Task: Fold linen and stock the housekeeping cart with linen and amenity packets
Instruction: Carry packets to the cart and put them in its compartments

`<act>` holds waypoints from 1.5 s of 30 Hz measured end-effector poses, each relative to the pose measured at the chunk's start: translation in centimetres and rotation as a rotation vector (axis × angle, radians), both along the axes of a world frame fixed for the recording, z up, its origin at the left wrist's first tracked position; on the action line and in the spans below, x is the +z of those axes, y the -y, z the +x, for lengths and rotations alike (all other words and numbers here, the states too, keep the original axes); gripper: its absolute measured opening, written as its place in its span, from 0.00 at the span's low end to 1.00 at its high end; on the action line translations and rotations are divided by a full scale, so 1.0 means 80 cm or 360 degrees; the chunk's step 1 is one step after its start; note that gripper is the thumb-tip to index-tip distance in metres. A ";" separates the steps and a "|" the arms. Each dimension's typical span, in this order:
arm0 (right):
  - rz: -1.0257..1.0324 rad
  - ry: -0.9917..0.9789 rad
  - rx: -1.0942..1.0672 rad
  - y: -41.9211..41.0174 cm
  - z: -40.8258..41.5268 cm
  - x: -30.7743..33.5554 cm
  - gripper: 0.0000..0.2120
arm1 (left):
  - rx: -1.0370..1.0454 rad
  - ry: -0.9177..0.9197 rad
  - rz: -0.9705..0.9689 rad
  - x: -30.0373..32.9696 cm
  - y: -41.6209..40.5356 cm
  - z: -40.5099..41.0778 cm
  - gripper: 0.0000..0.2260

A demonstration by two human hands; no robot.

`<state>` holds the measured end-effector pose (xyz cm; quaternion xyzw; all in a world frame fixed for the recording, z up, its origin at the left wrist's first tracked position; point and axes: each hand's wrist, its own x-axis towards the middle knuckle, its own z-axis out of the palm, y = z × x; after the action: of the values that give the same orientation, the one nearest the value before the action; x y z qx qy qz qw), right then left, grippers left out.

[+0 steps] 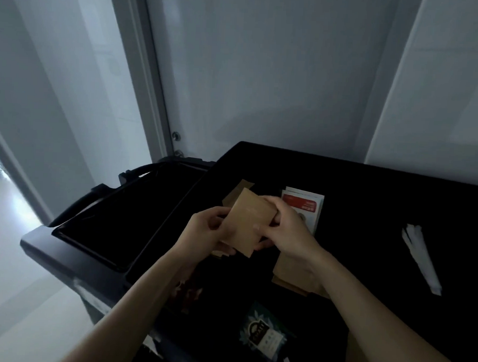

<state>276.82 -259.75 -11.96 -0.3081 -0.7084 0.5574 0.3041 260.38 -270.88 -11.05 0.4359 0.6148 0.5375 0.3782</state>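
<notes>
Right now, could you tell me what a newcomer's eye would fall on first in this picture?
First, the brown paper packet at the centre, held above the black cart top between the left hand and the right hand. Next, the red-and-white packets lying just behind the hands. The long white wrapped item stands out against the dark surface to the right.

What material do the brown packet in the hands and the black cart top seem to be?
Brown packet: likely kraft paper, matte and flat with crisp edges; both the left hand and the right hand grip it. Cart top: uniformly black without shine, perhaps cloth or matte plastic; too dark to tell.
</notes>
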 end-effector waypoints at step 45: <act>0.0273 0.1112 -0.0012 0.004 -0.100 -0.078 0.29 | -0.0493 -0.1654 -0.0310 -0.078 -0.063 -0.098 0.21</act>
<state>268.80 -260.04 -18.21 -0.4560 -0.8127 0.3558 0.0702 252.50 -265.81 -17.31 0.6923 0.6961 0.1303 0.1381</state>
